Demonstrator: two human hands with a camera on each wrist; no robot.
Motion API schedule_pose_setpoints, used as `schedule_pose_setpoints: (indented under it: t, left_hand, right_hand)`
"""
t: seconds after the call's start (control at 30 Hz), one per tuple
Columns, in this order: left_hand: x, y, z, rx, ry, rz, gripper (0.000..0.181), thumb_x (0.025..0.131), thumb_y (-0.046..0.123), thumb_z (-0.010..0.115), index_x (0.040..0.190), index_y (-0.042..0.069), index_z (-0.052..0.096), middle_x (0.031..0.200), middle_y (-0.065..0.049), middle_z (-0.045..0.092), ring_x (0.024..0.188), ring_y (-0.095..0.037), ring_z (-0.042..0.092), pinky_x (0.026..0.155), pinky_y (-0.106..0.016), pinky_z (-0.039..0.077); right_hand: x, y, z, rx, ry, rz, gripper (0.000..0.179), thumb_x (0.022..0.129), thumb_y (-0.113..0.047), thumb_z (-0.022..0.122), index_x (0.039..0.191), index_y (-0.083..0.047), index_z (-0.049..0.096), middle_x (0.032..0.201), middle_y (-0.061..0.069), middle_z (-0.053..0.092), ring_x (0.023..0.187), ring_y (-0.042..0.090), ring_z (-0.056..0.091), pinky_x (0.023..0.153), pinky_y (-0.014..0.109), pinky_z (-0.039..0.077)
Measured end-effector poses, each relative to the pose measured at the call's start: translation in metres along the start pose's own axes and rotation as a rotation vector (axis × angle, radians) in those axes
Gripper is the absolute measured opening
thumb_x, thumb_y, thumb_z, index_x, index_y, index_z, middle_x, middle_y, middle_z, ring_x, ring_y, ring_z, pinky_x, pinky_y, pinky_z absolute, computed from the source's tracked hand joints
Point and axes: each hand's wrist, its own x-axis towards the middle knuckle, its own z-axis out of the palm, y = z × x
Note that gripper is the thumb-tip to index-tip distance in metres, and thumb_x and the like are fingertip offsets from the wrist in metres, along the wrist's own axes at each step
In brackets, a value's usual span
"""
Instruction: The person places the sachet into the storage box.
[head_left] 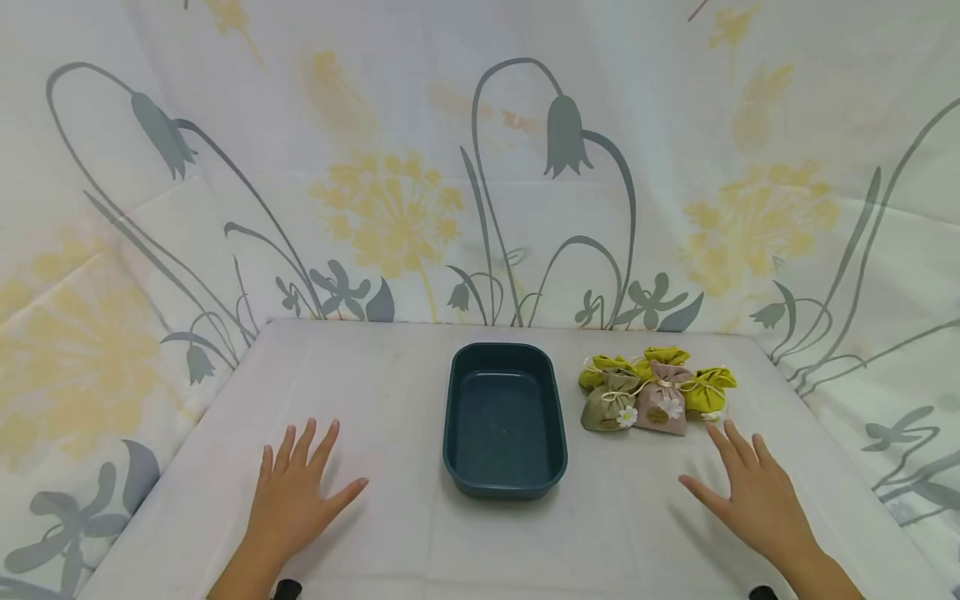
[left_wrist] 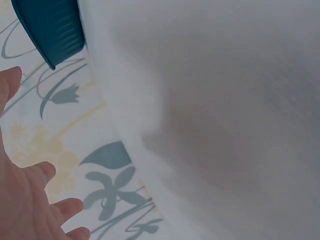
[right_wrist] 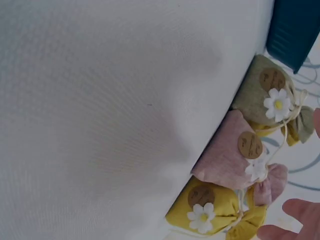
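Observation:
A dark teal rectangular tub point(head_left: 504, 417) stands in the middle of the table. Right of it sits a cluster of small drawstring pouches: a grey-green pouch point(head_left: 611, 403), a pink pouch point(head_left: 663, 402) and yellow pouches point(head_left: 707, 390), some partly hidden at the back. White flowers and round brown tags decorate the front ones point(right_wrist: 230, 150). My left hand point(head_left: 295, 492), fingers spread, is held left of the tub and touches nothing. Spread likewise, my right hand point(head_left: 753, 500) is nearest the pouches, just in front of the right-hand yellow one, and holds nothing.
A white cloth covers the table point(head_left: 375, 550). Behind and at both sides hangs a pale curtain point(head_left: 420, 108) printed with grey and yellow flowers. Dark bands point(head_left: 287, 590) show at the wrists.

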Motion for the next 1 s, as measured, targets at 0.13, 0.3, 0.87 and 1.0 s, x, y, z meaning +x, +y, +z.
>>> schedule_pose_setpoints:
  t: [0.13,0.3,0.87,1.0]
  left_hand:
    - [0.007,0.009,-0.001,-0.038,0.008,-0.002,0.090,0.078,0.070,0.053,0.144,0.011,0.035,0.143,-0.025,0.031,0.133,-0.046,0.018,0.104,-0.065,0.009]
    - [0.016,0.021,-0.001,-0.107,0.000,-0.007,0.089,0.079,0.067,0.055,0.145,0.012,0.033,0.142,-0.025,0.034,0.133,-0.045,0.019,0.104,-0.064,0.011]
    - [0.037,0.050,0.005,-0.428,-0.068,-0.081,0.091,0.076,0.063,0.063,0.148,0.022,0.026,0.144,-0.015,0.037,0.135,-0.039,0.019,0.100,-0.067,0.021]
    - [0.041,0.056,0.007,-0.528,-0.066,-0.100,0.094,0.075,0.057,0.069,0.149,0.023,0.023,0.140,-0.016,0.042,0.134,-0.038,0.024,0.098,-0.066,0.028]
  right_hand:
    - [0.003,-0.002,-0.001,0.036,-0.011,0.016,0.086,0.084,-0.053,0.060,0.141,0.003,0.029,0.142,0.033,0.025,0.122,0.059,0.021,0.085,0.076,0.024]
    - [0.007,-0.002,0.000,0.080,-0.034,0.038,0.086,0.086,-0.052,0.059,0.142,0.005,0.026,0.142,0.034,0.023,0.122,0.059,0.022,0.084,0.076,0.024]
    - [0.022,-0.002,0.004,0.300,0.007,0.120,0.085,0.090,-0.044,0.058,0.140,0.013,0.020,0.135,0.040,0.027,0.120,0.056,0.026,0.091,0.068,0.026]
    - [0.025,0.001,0.004,0.318,0.004,0.158,0.085,0.091,-0.043,0.056,0.141,0.013,0.017,0.134,0.041,0.026,0.120,0.057,0.026,0.089,0.069,0.027]
